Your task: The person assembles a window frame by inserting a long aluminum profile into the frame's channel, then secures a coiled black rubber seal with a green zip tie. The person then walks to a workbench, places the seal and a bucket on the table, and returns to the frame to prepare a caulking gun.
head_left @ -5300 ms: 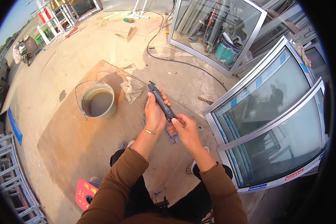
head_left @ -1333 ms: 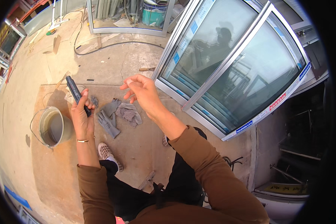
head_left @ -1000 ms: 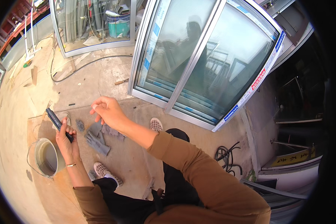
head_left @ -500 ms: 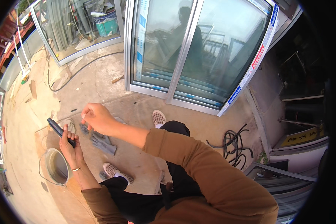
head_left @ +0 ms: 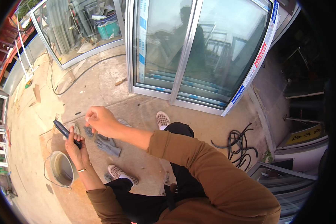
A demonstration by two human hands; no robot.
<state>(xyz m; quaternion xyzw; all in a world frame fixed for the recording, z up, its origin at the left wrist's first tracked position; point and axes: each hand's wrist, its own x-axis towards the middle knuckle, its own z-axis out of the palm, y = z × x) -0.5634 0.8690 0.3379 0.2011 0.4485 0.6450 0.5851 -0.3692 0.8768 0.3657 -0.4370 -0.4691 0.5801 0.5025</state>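
My left hand is closed round a dark, stick-shaped tool with a tapered tip that points up and left. Its exact kind cannot be made out. My right hand hovers just right of that tool, apart from it, its fingers curled in a pinch. Whatever may be between those fingertips is too small to name. Below my right wrist, grey work gloves lie on the ground. Left of my left forearm stands a bucket with a wire handle and murky liquid inside.
Ahead stands a large sliding glass window in a metal frame. Another glass panel leans at the far left. A black hose lies coiled at right. A cable and a wooden-handled tool lie on the concrete.
The whole scene has shifted slightly right and down in the picture. Both hands keep nearly the same pose, and the dark tool stays in my left hand.
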